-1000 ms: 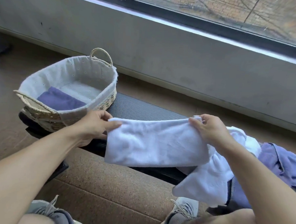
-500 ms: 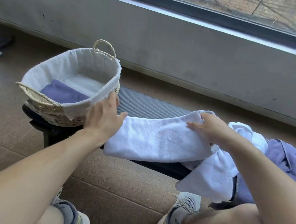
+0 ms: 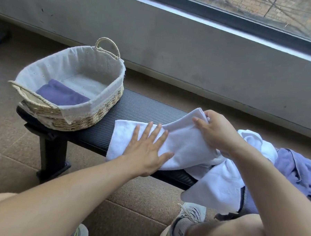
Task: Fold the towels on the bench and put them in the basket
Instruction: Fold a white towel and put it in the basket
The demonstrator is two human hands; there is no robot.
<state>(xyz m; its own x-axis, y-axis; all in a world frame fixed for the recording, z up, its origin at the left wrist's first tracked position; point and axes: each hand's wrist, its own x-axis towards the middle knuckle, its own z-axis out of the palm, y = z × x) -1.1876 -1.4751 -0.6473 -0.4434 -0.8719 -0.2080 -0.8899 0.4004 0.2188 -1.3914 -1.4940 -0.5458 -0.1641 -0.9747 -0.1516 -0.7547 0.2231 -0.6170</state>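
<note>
A white towel, folded into a strip, lies across the black bench. My left hand presses flat on its left half, fingers spread. My right hand grips the towel's right end and holds it lifted off the bench. The woven basket with a pale cloth liner stands on the bench's left end, and a folded purple towel lies inside it. More loose towels sit to the right: a white one hanging over the bench edge and a purple one.
A grey wall under a window runs behind the bench. The floor is brown cork-like tile. My knees and grey sneakers are at the bottom, close to the bench's front edge.
The towel came down from the air onto the bench. My left hand let go of its corner and now lies flat on it; my right hand still holds the other end.
</note>
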